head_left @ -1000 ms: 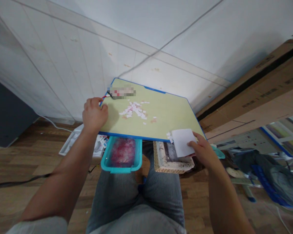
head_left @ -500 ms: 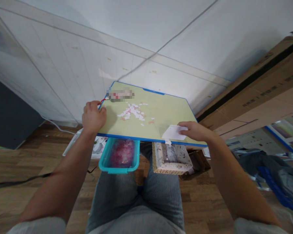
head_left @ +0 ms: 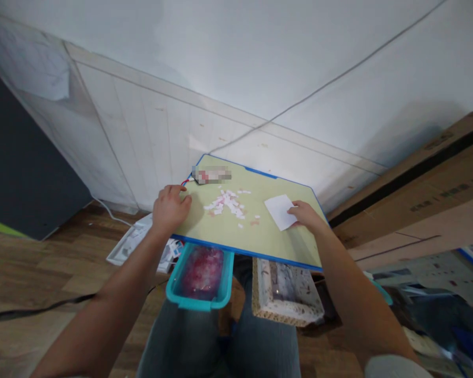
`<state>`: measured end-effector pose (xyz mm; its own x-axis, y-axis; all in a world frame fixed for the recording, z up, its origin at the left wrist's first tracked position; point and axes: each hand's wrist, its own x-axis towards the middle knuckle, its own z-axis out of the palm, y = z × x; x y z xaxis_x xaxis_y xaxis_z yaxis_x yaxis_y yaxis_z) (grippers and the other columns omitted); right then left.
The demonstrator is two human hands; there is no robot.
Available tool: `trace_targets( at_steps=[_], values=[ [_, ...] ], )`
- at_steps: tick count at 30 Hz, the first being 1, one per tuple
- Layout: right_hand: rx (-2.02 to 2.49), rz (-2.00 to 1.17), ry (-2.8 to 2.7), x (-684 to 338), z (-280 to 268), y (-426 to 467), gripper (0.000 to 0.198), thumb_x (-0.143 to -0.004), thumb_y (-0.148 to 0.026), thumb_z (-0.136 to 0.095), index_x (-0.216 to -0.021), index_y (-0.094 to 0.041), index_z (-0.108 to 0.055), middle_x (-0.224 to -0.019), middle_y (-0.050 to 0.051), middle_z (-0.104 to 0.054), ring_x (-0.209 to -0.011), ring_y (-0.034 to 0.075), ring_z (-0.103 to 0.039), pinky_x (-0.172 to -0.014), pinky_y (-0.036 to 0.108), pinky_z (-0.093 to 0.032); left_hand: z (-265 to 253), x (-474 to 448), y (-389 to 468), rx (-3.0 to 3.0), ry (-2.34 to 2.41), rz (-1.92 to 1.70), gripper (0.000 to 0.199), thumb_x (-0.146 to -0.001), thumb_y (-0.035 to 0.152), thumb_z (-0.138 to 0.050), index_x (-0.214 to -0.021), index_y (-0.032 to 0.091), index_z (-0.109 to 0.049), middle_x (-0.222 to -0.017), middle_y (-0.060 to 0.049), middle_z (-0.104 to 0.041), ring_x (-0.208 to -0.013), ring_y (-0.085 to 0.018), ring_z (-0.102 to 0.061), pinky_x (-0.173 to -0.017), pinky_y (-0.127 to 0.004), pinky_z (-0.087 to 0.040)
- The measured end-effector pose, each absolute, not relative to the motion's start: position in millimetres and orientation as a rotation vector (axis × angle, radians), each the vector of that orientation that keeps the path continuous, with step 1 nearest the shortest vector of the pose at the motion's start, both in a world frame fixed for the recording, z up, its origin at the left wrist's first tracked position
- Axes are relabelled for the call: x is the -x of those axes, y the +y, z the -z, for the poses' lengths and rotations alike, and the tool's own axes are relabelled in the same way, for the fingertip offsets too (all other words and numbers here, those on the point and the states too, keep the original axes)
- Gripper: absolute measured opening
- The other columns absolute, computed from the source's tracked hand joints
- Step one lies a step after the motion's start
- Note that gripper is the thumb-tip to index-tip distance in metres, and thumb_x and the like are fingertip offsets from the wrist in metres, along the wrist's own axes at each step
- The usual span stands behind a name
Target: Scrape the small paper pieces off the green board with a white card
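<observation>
White panelled wall is rising behind a pale yellow-green, blue-edged rectangular worktop. Toward its right end, the right hand is holding a white rectangular sheet of paper, its fingers pinching the right edge; whether the sheet is touching the surface cannot be told. Small white and pinkish paper scraps are lying in a loose heap left of the sheet, with a few strays nearby. At the left edge, the left hand is bending its fingers with the thumb standing apart; whether they are gripping the edge is unclear. Below the near edge, a turquoise plastic tub is holding reddish-pink contents, and a speckled, cloth-lined woven box is sitting to its right.
</observation>
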<state>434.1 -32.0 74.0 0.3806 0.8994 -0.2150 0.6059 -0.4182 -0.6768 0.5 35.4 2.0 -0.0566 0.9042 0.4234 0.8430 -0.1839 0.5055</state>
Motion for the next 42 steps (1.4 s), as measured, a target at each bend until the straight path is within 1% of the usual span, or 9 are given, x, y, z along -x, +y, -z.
trace_targets(
  at_steps=[4, 9, 14, 18, 24, 26, 31, 36, 42],
  values=[
    [2.138, -0.852, -1.356, -410.5, -71.3, 15.6, 0.034, -0.078, -0.016, -0.062, -0.112, -0.012, -0.064, -0.086, 0.012, -0.074, -0.066, 0.022, -0.069, -0.057, 0.033, -0.058, -2.0, 1.5, 35.9, -2.152, 1.893, -1.065, 0.033, -0.093, 0.038, -0.053, -0.119, 0.021, -0.065, -0.122, -0.012, -0.063, -0.117, -0.03, -0.058, -0.106, -0.044, -0.046],
    [1.946, -0.884, -1.68, -376.2, -89.4, 37.0, 0.035, -0.082, -0.023, -0.064, -0.117, -0.021, -0.063, -0.096, 0.005, -0.074, -0.075, 0.02, -0.069, -0.06, 0.026, -0.055, -1.0, 3.3, 36.9, -2.188, 1.867, -1.037, 0.03, -0.094, 0.039, -0.052, -0.116, 0.022, -0.065, -0.12, -0.011, -0.065, -0.116, -0.029, -0.059, -0.107, -0.043, -0.045],
    [1.75, -0.444, -2.314, -349.7, -102.6, 9.9, 0.034, -0.092, -0.026, -0.055, -0.126, -0.021, -0.061, -0.094, 0.007, -0.074, -0.081, 0.022, -0.068, -0.073, 0.031, -0.05, -0.3, 3.8, 38.1, -2.159, 1.855, -1.044, 0.03, -0.095, 0.041, -0.054, -0.115, 0.023, -0.065, -0.12, -0.01, -0.065, -0.118, -0.03, -0.059, -0.108, -0.043, -0.044],
    [1.668, -0.469, -2.559, -355.4, -119.1, -19.8, 0.034, -0.097, -0.025, -0.049, -0.129, -0.024, -0.06, -0.102, 0.006, -0.076, -0.087, 0.023, -0.069, -0.08, 0.032, -0.049, -0.7, 4.2, 38.1, -2.158, 1.843, -1.026, 0.029, -0.095, 0.041, -0.054, -0.115, 0.023, -0.065, -0.121, -0.01, -0.065, -0.118, -0.029, -0.059, -0.108, -0.042, -0.044],
    [1.73, -0.189, -2.556, -342.6, -135.6, -23.5, 0.035, -0.101, -0.028, -0.045, -0.133, -0.023, -0.058, -0.109, 0.008, -0.076, -0.092, 0.026, -0.071, -0.082, 0.033, -0.048, -1.1, 4.0, 37.2, -2.174, 1.873, -1.031, 0.03, -0.095, 0.04, -0.053, -0.115, 0.022, -0.066, -0.119, -0.01, -0.065, -0.115, -0.029, -0.059, -0.105, -0.042, -0.045],
    [1.705, -0.143, -2.613, -330.6, -133.3, -25.9, 0.033, -0.103, -0.027, -0.041, -0.13, -0.023, -0.06, -0.108, 0.008, -0.077, -0.093, 0.026, -0.072, -0.083, 0.033, -0.048, -1.8, 3.8, 36.4, -2.174, 1.877, -1.034, 0.03, -0.095, 0.04, -0.053, -0.115, 0.022, -0.066, -0.119, -0.009, -0.065, -0.115, -0.029, -0.059, -0.104, -0.041, -0.046],
    [1.691, -0.125, -2.723, -341.8, -124.8, -54.0, 0.033, -0.105, -0.028, -0.039, -0.125, -0.027, -0.066, -0.108, 0.006, -0.079, -0.095, 0.025, -0.073, -0.085, 0.033, -0.05, -4.2, 2.2, 33.6, -2.169, 1.871, -1.015, 0.03, -0.096, 0.04, -0.052, -0.116, 0.021, -0.066, -0.12, -0.01, -0.064, -0.117, -0.029, -0.059, -0.107, -0.042, -0.044],
    [1.753, -0.058, -2.588, -378.4, -127.4, -85.0, 0.031, -0.104, -0.026, -0.041, -0.119, -0.026, -0.069, -0.115, 0.007, -0.078, -0.1, 0.026, -0.073, -0.09, 0.036, -0.052, -6.6, 0.0, 32.2, -2.142, 1.902, -0.997, 0.031, -0.095, 0.04, -0.052, -0.116, 0.021, -0.066, -0.122, -0.011, -0.064, -0.119, -0.03, -0.058, -0.109, -0.043, -0.044],
    [1.684, -0.102, -2.46, -354.5, -110.3, -71.3, 0.033, -0.105, -0.027, -0.04, -0.126, -0.023, -0.066, -0.121, 0.008, -0.076, -0.109, 0.025, -0.071, -0.098, 0.035, -0.051, -6.6, -1.0, 32.4, -2.117, 1.902, -1.008, 0.032, -0.094, 0.04, -0.053, -0.117, 0.022, -0.067, -0.124, -0.012, -0.063, -0.122, -0.033, -0.057, -0.109, -0.046, -0.043]
  ],
)
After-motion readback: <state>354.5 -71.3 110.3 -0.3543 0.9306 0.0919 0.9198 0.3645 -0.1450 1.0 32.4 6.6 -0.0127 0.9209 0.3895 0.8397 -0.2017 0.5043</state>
